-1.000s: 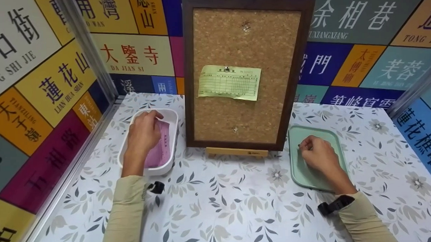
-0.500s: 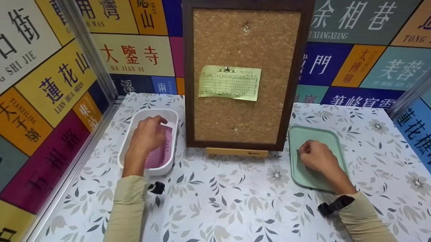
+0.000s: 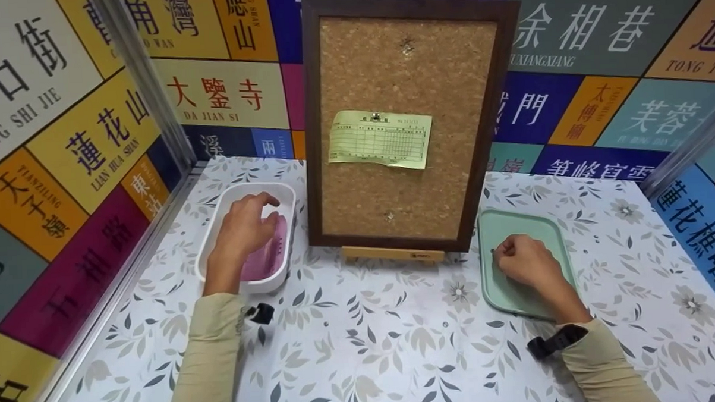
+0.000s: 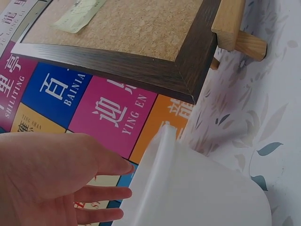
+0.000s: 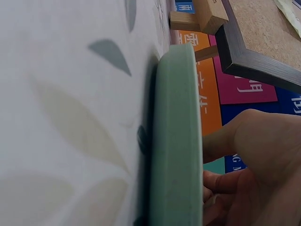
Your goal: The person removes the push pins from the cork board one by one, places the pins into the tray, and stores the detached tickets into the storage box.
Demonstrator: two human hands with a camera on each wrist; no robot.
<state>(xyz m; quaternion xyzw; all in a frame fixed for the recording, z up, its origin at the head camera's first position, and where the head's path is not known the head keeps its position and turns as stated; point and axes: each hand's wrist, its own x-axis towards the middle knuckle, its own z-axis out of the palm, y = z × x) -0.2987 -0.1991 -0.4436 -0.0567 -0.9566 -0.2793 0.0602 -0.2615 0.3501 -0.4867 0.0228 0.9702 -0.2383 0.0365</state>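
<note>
My left hand is over the white plastic box, which holds pink printed slips. Its fingers are loosely bent, the thumb and index finger apart. In the left wrist view the fingertips show nothing between them beside the box wall. Above the green tray, my right hand has thumb and index finger together, pinching a small dark pin-like piece, too small to make out well. In the right wrist view the tray rim hides these fingertips.
Between the hands a framed cork board leans on a wooden stand. A light green form is pinned near its middle. Two more shiny pins sit in the cork, one high, one low. Printed panels wall the table.
My left hand has shifted slightly right and toward me in the box, and the pink slips have moved a little. My right hand has dropped slightly closer over the tray, fingertips still together.
</note>
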